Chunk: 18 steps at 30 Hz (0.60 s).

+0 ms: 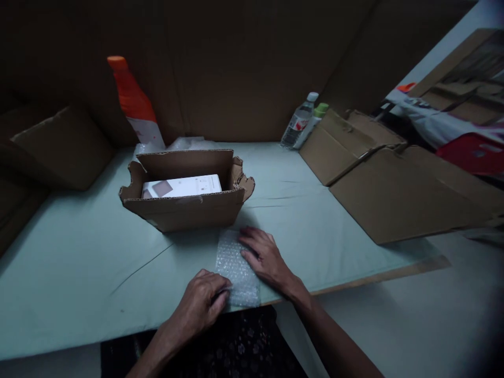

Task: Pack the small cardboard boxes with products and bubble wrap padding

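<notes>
While dim light falls across a pale green table cover, a person works a small sheet of bubble wrap at the near edge of the table, both bare hands on it. The left hand is curled, its fingers and thumb pinching the sheet's near left corner where the wrap reaches the table's edge. The right hand lies flat and spread, fingers pressing down on the sheet's right side and pointing toward the far left. Just beyond the wrap, near but not touching it, stands an open cardboard box with ragged, torn flaps; a white carton lies inside it, its top face showing a dark square patch. Behind the box, an orange bottle with an orange cap leans to the left, with a bit of clear plastic beside its base. Further right along the back of the table, two small bottles stand touching each other: a clear water bottle with a white cap and red label, and a green-capped bottle just beside it. To the right of these lies a large flattened carton, its flaps open and spread over the table's right end. Tall brown cardboard sheets form a wall behind everything.
</notes>
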Available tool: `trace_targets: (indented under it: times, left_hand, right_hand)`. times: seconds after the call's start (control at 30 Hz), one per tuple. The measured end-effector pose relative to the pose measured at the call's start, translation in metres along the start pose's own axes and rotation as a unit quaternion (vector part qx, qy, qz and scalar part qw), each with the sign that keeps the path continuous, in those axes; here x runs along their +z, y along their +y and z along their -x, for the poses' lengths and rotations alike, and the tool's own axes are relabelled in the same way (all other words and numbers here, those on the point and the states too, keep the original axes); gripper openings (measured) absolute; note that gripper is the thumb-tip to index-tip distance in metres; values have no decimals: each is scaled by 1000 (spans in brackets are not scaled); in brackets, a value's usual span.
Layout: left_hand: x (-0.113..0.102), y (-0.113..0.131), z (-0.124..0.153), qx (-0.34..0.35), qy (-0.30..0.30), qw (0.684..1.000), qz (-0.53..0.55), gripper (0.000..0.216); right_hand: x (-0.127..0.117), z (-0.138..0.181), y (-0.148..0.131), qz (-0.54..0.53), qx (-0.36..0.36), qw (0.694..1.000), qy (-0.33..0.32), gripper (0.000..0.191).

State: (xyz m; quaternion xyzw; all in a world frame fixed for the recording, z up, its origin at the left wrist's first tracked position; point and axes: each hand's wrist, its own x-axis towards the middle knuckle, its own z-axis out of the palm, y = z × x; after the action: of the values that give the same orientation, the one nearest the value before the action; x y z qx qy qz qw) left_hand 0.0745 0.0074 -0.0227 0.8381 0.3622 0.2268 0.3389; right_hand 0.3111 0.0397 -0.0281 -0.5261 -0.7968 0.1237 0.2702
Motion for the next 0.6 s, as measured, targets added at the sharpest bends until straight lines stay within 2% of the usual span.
trace_targets:
  times: [0.1, 0.23, 0.4, 0.47, 0.6]
  left_hand:
    - [-1, -1, 0, -6, 10, 1000, 5, 21]
    - [0, -3, -1, -33, 29, 999, -10, 36]
    - [4, -7, -1, -46, 36, 998, -23, 50]
    - [4, -7, 0, -29, 44, 998, -29, 51]
    - [3, -4, 1, -15, 54, 998, -38, 51]
  right_hand:
    - [-13, 17, -8, -43, 1, 999, 24, 29]
    - [-22, 34, -28, -90, -6, 994, 57, 28]
    - [-5, 46, -50, -108, -51, 992, 26, 32]
    - [2, 50, -54, -91, -52, 994, 15, 37]
    - [8, 55, -57, -65, -40, 997, 31, 46]
